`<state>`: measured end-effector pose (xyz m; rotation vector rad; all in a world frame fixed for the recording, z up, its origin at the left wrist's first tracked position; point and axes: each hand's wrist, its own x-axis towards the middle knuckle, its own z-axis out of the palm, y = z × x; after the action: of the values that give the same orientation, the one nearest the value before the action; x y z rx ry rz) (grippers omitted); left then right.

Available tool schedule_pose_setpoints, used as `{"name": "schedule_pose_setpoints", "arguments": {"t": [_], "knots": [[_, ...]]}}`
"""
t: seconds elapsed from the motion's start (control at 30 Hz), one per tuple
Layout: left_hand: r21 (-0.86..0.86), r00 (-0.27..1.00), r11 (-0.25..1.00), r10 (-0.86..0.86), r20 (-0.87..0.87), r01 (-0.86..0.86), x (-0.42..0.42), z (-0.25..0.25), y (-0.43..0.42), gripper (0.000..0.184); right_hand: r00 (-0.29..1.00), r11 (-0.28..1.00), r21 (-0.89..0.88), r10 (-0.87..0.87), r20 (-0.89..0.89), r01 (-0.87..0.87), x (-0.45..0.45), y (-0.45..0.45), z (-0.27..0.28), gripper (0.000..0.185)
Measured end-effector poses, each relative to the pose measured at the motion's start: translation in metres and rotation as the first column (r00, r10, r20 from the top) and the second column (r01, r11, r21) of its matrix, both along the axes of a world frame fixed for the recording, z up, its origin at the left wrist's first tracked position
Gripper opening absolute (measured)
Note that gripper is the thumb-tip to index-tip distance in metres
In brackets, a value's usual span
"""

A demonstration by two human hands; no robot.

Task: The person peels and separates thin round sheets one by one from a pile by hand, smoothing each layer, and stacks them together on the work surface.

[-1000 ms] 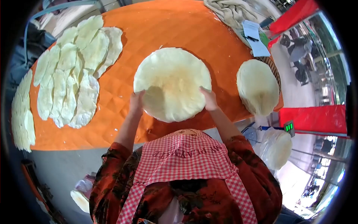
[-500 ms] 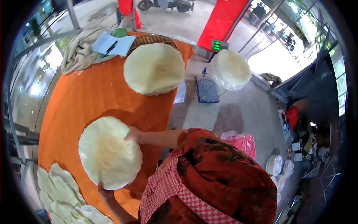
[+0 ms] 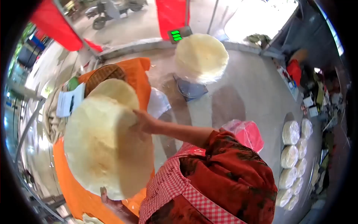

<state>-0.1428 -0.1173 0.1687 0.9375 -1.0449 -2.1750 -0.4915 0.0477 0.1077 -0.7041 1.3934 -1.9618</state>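
A large stack of round, pale rice paper sheets (image 3: 93, 149) is held up over the orange cloth (image 3: 69, 194), looming close in view. My right hand (image 3: 144, 122) grips its upper right edge, fingers partly hidden at the rim. At the lower edge, my left hand (image 3: 112, 203) holds the stack, its thumb on the face and the rest tucked out of sight. Behind it, a second stack of round sheets (image 3: 117, 89) is partly covered. A woven basket (image 3: 106, 76) lies just beyond that.
A bagged round stack (image 3: 201, 58) rests on the blue floor scale (image 3: 192, 90) with its lit display (image 3: 176, 35). Several wrapped stacks (image 3: 289, 156) line the floor at right, and a pink bag (image 3: 248, 136) lies beside me. Left are papers (image 3: 71, 99) and a crumpled cloth (image 3: 54, 119).
The stack has risen off the orange cloth towards me with both hands on it, and now overlaps the farther stack. My view has turned to the right.
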Motion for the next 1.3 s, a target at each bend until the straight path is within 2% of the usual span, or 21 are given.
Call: {"name": "schedule_pose_setpoints", "arguments": {"t": [0.03, 0.1, 0.2, 0.3, 0.33, 0.4, 0.5, 0.6, 0.67, 0.73, 0.77, 0.8, 0.9, 1.03, 1.07, 1.13, 1.17, 1.23, 1.3], "knots": [[0.007, 0.998, 0.999, -0.051, -0.024, 0.051, -0.036, 0.001, 0.009, 0.054, 0.958, 0.987, -0.157, 0.013, 0.285, 0.033, -0.028, 0.016, 0.005, 0.061], [-0.020, 0.994, 0.994, -0.111, 0.018, 0.112, -0.107, 0.002, 0.030, 0.049, 0.995, 0.996, -0.015, -0.086, -0.057, 0.086, -0.072, 0.085, 0.025, 0.056], [-0.017, 0.966, 0.966, -0.256, 0.032, 0.256, -0.195, -0.008, 0.054, 0.044, 0.978, 0.977, 0.053, -0.209, 0.000, 0.209, -0.123, 0.140, -0.017, 0.057], [-0.012, 0.914, 0.920, -0.387, 0.124, 0.391, -0.250, -0.045, 0.047, 0.046, 0.933, 0.947, 0.004, -0.316, 0.174, 0.321, -0.146, 0.200, 0.014, 0.059], [-0.014, 0.893, 0.904, -0.420, 0.159, 0.427, -0.269, -0.053, 0.043, 0.048, 0.915, 0.936, 0.045, -0.350, 0.202, 0.349, -0.153, 0.214, -0.001, 0.060], [-0.004, 0.881, 0.891, -0.448, 0.154, 0.454, -0.330, -0.025, 0.081, 0.051, 0.875, 0.907, 0.122, -0.422, 0.237, 0.404, -0.169, 0.237, -0.040, 0.060], [0.030, 0.825, 0.833, -0.551, 0.124, 0.552, -0.395, -0.020, 0.098, 0.054, 0.786, 0.828, 0.149, -0.560, 0.261, 0.540, -0.183, 0.264, -0.033, 0.061], [0.075, 0.769, 0.777, -0.630, 0.109, 0.625, -0.447, -0.027, 0.109, 0.052, 0.751, 0.827, 0.052, -0.533, 0.390, 0.560, -0.203, 0.285, -0.027, 0.061], [0.031, 0.751, 0.755, -0.655, 0.084, 0.655, -0.482, -0.044, 0.113, 0.052, 0.732, 0.780, 0.091, -0.615, 0.293, 0.619, -0.220, 0.299, -0.021, 0.060], [0.062, 0.714, 0.715, -0.699, 0.044, 0.696, -0.512, -0.060, 0.114, 0.049, 0.693, 0.712, 0.128, -0.701, 0.168, 0.690, -0.238, 0.307, -0.011, 0.057], [0.078, 0.698, 0.698, -0.715, 0.027, 0.712, -0.524, -0.070, 0.114, 0.047, 0.692, 0.709, 0.139, -0.705, 0.151, 0.692, -0.248, 0.310, -0.008, 0.056], [0.173, 0.685, 0.670, -0.727, -0.044, 0.722, -0.540, -0.072, 0.120, 0.044, 0.694, 0.707, 0.149, -0.707, 0.137, 0.691, -0.258, 0.313, -0.005, 0.056], [0.183, 0.701, 0.682, -0.709, -0.076, 0.708, -0.570, -0.069, 0.140, 0.051, 0.698, 0.695, 0.195, -0.713, 0.064, 0.692, -0.294, 0.323, -0.002, 0.055], [0.250, 0.700, 0.664, -0.708, -0.093, 0.705, -0.594, -0.095, 0.154, 0.054, 0.733, 0.693, 0.311, -0.680, -0.019, 0.651, -0.344, 0.350, 0.002, 0.053], [0.248, 0.720, 0.684, -0.686, -0.103, 0.687, -0.597, -0.090, 0.167, 0.054, 0.756, 0.724, 0.275, -0.655, -0.013, 0.632, -0.362, 0.362, -0.003, 0.052], [0.243, 0.737, 0.697, -0.650, -0.186, 0.675, -0.605, -0.091, 0.190, 0.052, 0.832, 0.818, 0.216, -0.553, 0.041, 0.533, -0.402, 0.390, 0.007, 0.052], [0.326, 0.737, 0.662, -0.628, -0.250, 0.675, -0.611, -0.100, 0.197, 0.051, 0.867, 0.860, 0.182, -0.494, 0.065, 0.477, -0.423, 0.401, 0.012, 0.053], [0.474, 0.742, 0.573, -0.556, -0.374, 0.669, -0.623, -0.125, 0.217, 0.049, 0.903, 0.897, 0.221, -0.414, 0.118, 0.382, -0.467, 0.420, 0.023, 0.054], [0.480, 0.780, 0.624, -0.565, -0.269, 0.617, -0.639, -0.145, 0.255, 0.047, 0.938, 0.925, 0.256, -0.320, 0.134, 0.280, -0.513, 0.441, 0.012, 0.055]]}}
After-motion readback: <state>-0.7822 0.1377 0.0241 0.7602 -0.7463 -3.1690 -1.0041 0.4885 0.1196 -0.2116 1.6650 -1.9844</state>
